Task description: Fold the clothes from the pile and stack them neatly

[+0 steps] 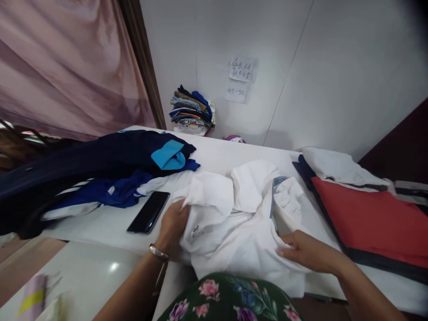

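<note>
A white collared shirt (234,236) lies rumpled at the front of the table, its lower part draped over the edge against my body. Its collar stands up at the far end, and a small dark logo shows at the left. My left hand (173,226), with a silver bracelet at the wrist, is closed on the shirt's left side, its fingertips partly hidden by cloth. On the right side, my right hand (301,249) pinches a fold between thumb and fingers. A strip of blue-grey cloth shows inside the opening.
A black phone (149,212) lies left of the shirt. Dark and blue clothes (100,165) are heaped at the left. Folded red and dark garments (371,218), with a white one (341,165) on top, lie right. A clothes stack (192,109) stands by the wall behind.
</note>
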A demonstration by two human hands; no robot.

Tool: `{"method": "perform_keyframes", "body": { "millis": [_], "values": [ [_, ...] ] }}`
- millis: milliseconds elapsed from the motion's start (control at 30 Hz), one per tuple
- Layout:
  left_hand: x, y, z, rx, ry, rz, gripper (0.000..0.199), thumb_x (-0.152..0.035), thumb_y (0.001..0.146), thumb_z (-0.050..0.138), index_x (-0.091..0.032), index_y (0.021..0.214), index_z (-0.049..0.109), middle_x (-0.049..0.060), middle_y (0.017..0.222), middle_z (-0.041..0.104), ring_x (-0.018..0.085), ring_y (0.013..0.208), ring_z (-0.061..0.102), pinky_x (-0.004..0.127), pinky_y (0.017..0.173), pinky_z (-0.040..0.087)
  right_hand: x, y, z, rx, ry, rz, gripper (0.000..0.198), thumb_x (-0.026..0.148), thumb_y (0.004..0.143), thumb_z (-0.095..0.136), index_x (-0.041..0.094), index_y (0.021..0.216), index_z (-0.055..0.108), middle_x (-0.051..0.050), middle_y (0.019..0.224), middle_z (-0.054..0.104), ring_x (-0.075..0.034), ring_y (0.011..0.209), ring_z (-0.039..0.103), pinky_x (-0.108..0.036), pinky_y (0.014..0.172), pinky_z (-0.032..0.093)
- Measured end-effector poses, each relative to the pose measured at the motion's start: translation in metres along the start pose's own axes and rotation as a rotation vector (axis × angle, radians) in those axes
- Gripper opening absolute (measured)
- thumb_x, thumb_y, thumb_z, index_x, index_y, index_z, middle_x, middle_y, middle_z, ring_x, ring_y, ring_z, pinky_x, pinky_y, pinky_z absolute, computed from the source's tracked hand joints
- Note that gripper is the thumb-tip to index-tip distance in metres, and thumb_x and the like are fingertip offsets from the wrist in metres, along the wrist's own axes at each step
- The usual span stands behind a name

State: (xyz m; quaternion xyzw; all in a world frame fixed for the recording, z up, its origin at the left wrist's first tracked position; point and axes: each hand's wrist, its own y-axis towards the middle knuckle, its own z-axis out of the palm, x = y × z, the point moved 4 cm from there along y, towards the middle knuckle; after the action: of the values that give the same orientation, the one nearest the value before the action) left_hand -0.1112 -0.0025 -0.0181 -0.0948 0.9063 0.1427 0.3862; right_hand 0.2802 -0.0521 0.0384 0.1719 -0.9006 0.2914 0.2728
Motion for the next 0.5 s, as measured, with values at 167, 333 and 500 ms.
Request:
{"method": "perform_keyframes", "body": {
  "millis": [167, 333, 500],
  "values": [
    [0.009, 0.015, -0.042, -0.222, -0.534, -0.326, 0.042, -0.046, 0.081, 0.056, -0.014, 0.107, 0.066, 0.012, 0.107, 0.070, 0.032, 0.109, 0.061, 0.041, 0.090, 0.051, -0.011, 0.007, -0.025, -0.266, -0.087, 0.059, 0.059, 0.059, 0.084, 0.051, 0.026, 0.134, 0.053, -0.007, 0.108, 0.070, -0.027, 0.095, 0.064, -0.035, 0.082, 0.048],
    [-0.004, 0.026, -0.050, -0.236, -0.812, -0.296, 0.055, -0.054, 0.094, 0.030, -0.016, 0.123, 0.058, 0.012, 0.125, 0.063, 0.027, 0.120, 0.056, 0.037, 0.095, 0.051, 0.006, 0.045, -0.038, -0.530, -0.013, -0.159, 0.053, 0.053, 0.088, 0.048, 0.024, 0.132, 0.055, -0.010, 0.125, 0.063, -0.025, 0.103, 0.062, -0.034, 0.075, 0.053],
    [-0.036, 0.027, -0.047, -0.074, -1.186, -0.166, 0.060, -0.064, 0.090, 0.036, -0.022, 0.128, 0.057, 0.009, 0.128, 0.062, 0.028, 0.129, 0.047, 0.043, 0.104, 0.045, 0.056, 0.101, -0.046, -0.480, 0.054, -0.432, 0.038, 0.043, 0.088, 0.051, 0.023, 0.117, 0.065, -0.008, 0.120, 0.066, -0.023, 0.099, 0.064, -0.033, 0.073, 0.054]
  ]
}}
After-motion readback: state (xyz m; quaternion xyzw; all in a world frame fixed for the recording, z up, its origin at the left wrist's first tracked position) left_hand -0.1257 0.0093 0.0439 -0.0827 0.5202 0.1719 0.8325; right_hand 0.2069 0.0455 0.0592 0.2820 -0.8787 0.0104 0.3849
